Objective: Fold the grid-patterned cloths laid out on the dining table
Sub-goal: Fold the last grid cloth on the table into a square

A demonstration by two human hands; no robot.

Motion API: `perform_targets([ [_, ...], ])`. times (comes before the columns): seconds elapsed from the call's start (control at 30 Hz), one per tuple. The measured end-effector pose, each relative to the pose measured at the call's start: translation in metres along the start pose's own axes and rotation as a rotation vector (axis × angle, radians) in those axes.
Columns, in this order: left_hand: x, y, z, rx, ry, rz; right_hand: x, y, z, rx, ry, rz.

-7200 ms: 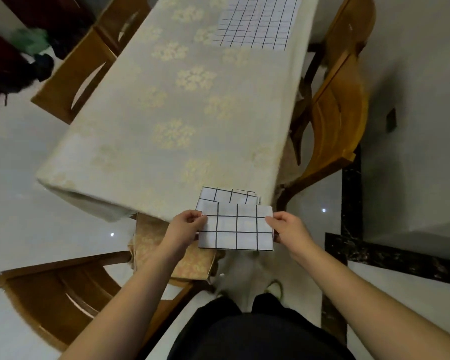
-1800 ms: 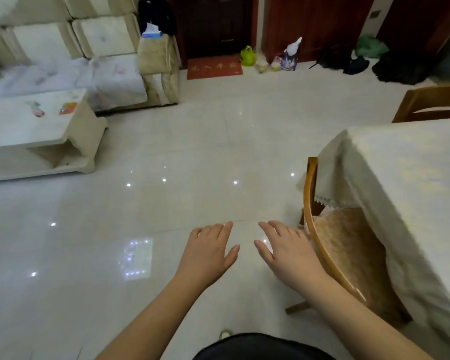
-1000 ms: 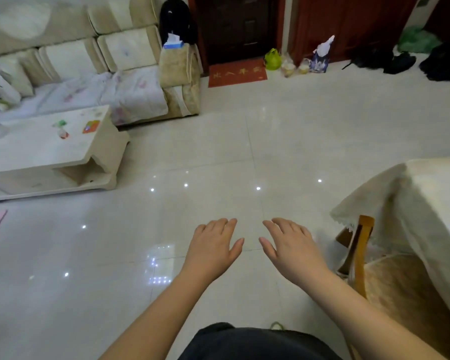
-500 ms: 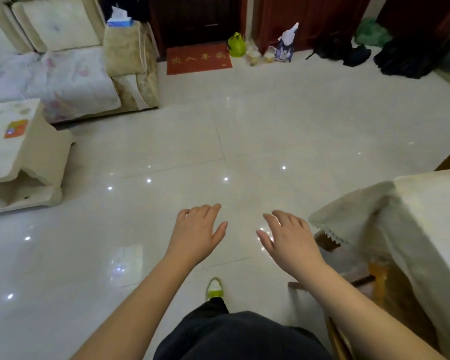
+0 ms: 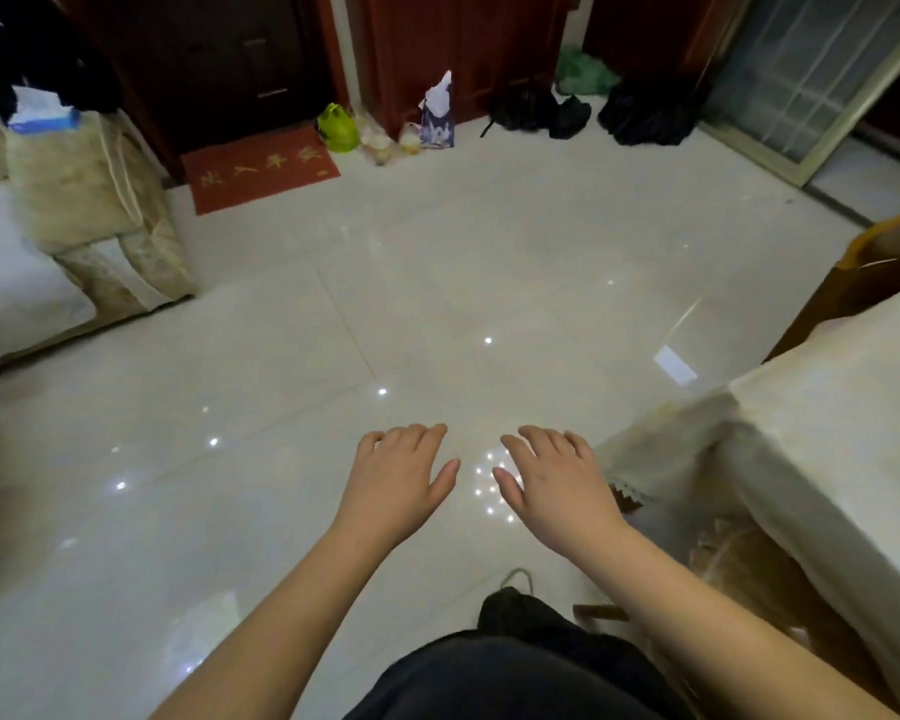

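Floor [image 5: 437, 304] fills most of my view, tabletop [image 5: 827, 433] only peeking in at the right edge, sofa [image 5: 74, 226] upper left, red mat [image 5: 261, 168] up top. Can't see any grid cloths from here. Left hand [image 5: 396, 485] and right hand [image 5: 552, 485] hover low center, each grip spread, holding nothing.

Desk [image 5: 822, 407] cut off by right edge, only its cloth-draped corner in view; top surface mostly out of frame; chair [image 5: 749, 569] under it partly hidden by drape & blurred; sofa [image 5: 17, 283] cropped at left edge.
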State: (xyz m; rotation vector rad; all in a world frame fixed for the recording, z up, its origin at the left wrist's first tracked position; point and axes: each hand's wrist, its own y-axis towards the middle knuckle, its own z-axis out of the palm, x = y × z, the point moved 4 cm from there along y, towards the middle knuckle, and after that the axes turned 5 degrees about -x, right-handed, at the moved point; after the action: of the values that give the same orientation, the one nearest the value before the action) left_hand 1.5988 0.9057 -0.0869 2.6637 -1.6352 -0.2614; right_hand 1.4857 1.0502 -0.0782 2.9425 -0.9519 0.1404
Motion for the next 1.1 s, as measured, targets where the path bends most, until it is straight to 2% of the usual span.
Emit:
perform_targets([
  [0.3,-0.022,0.147,0.008,0.115,0.047,0.118,-0.079,0.108,0.002,-0.008,0.031,0.109],
  [0.57,-0.053,0.278,0.007,0.114,0.059,0.137,-0.161,0.203,-0.011,-0.012,0.041,0.193],
  [0.8,-0.066,0.378,0.029,0.235,0.021,0.234,-0.218,0.273,-0.007,0.026,0.054,0.293],
  [0.93,-0.065,0.448,0.052,0.294,-0.035,0.276,-0.25,0.319,-0.007,-0.007,0.054,0.351],
  [1.1,-0.069,0.539,0.059,0.3,-0.1,0.365,-0.297,0.366,-0.019,0.029,0.007,0.472],
])
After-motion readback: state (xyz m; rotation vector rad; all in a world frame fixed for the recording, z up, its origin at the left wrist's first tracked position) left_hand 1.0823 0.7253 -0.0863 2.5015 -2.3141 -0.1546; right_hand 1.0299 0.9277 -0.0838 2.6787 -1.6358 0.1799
